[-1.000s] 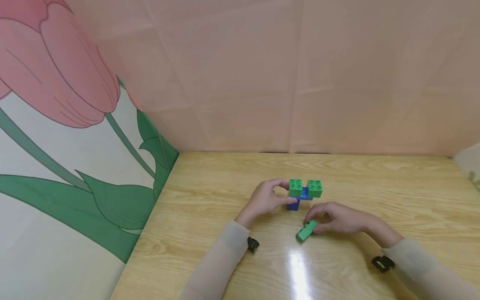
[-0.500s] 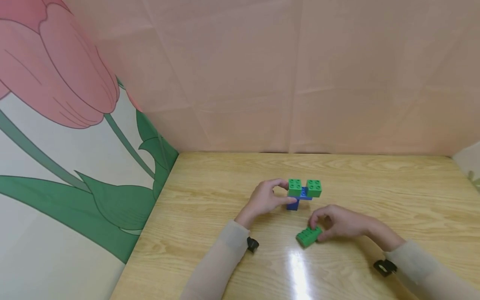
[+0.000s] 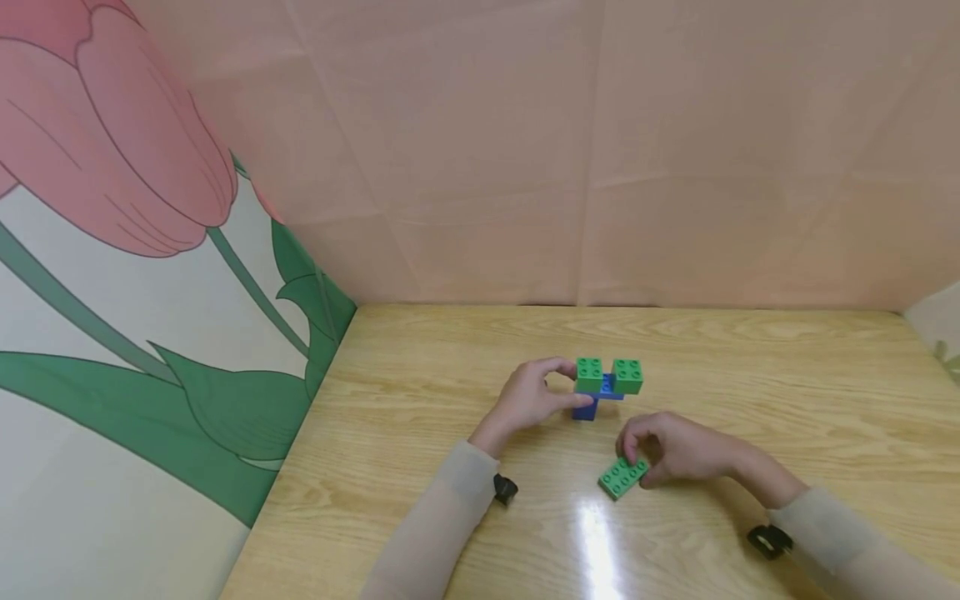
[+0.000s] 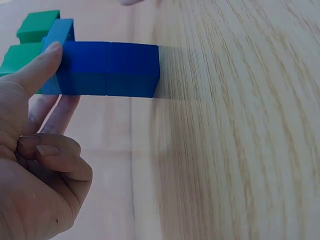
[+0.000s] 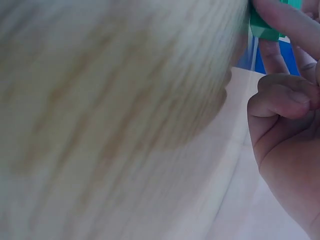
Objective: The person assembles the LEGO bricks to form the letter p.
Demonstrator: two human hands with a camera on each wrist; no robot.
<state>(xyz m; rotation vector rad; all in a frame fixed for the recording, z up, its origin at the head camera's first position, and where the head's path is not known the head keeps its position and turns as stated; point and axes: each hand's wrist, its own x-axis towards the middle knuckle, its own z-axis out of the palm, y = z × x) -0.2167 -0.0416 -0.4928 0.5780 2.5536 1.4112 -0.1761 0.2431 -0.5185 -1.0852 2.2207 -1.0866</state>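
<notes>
A small structure of toy building blocks stands on the table: a column of blue blocks [image 4: 107,67], a flatter blue block [image 3: 609,387] across its top, and two green blocks [image 3: 627,377] side by side above. My left hand [image 3: 527,402] grips it from the left, thumb in front and fingers behind. Nearer the front, my right hand [image 3: 678,447] pinches one end of a green building block [image 3: 622,477] between thumb and fingers, its studs facing up. In the right wrist view only part of that green block [image 5: 265,26] shows at the upper right edge.
The wood-grain table [image 3: 420,350] meets a pinkish cloth backdrop [image 3: 480,167] at its back edge. A panel with a printed tulip [image 3: 150,150] borders it on the left. Black bands [image 3: 770,540] sit at both sleeves.
The green block in my right hand has turned from lying on its side to studs up, and shifted slightly toward the front. My left hand and the structure have stayed nearly still.
</notes>
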